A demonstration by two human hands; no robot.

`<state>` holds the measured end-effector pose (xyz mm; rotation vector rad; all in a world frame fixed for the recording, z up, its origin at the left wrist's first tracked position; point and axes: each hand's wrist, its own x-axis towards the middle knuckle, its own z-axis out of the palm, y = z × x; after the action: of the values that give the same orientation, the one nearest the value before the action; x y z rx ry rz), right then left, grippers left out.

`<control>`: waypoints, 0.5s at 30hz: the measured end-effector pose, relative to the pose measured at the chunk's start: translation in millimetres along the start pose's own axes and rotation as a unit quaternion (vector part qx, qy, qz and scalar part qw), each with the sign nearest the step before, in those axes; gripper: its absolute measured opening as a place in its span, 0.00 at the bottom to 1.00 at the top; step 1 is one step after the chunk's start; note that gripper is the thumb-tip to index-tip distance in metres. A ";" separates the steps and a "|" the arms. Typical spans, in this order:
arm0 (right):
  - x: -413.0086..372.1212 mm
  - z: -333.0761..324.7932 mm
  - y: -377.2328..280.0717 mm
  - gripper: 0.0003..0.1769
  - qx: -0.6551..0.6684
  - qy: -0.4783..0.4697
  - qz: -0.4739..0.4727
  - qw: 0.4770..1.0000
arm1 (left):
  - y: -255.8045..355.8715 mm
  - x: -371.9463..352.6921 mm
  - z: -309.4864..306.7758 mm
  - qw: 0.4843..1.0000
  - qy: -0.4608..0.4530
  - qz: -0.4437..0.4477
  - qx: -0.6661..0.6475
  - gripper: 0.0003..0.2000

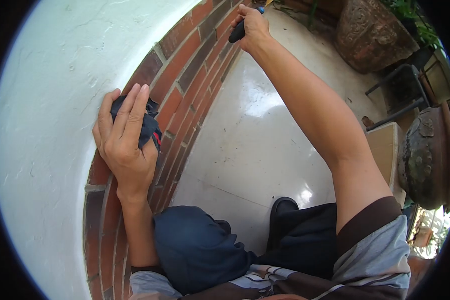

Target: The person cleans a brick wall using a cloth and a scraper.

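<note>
My left hand point(130, 145) presses a bunched dark navy cloth point(149, 125) with a bit of red on it against the brick wall point(185, 75). Its fingers curl over the cloth near the top edge of the bricks. Far ahead, my right hand point(256, 29) grips a tool with a black handle point(237, 33), a blue collar and a yellowish end. That end is cut off by the top of the view, so its kind cannot be made out. The tool is close to the far stretch of bricks.
A white plastered wall point(40, 150) rises above the bricks at left. Pale, shiny floor point(235, 155) lies between my knees and the wall. To the right stand a large ornate plant pot point(370, 35), a metal-framed stand point(400, 95), a cardboard box point(385, 150) and a dark pot point(425, 155).
</note>
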<state>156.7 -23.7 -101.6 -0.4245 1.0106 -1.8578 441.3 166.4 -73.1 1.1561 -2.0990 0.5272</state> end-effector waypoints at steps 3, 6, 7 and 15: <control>0.5 11.5 13.6 0.11 0.023 -0.038 0.020 0.999 | 2.6 -1.1 -12.8 0.991 -0.003 -0.022 -0.135 0.25; -1.7 17.5 29.9 0.15 0.036 -0.069 0.027 0.997 | 14.9 0.4 -41.3 0.992 0.001 -0.013 -0.129 0.21; -4.6 18.1 33.7 0.15 0.041 -0.079 0.034 0.995 | 21.8 2.4 -49.6 0.993 0.002 -0.016 -0.119 0.21; -51.2 -11.3 38.1 0.14 0.013 -0.182 0.132 0.974 | 68.9 81.8 -49.4 0.966 -0.221 -0.006 -0.131 0.24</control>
<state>196.4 17.5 -131.9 -0.5617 0.7512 -1.4865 369.6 186.2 18.3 1.2090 -2.4408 -0.0279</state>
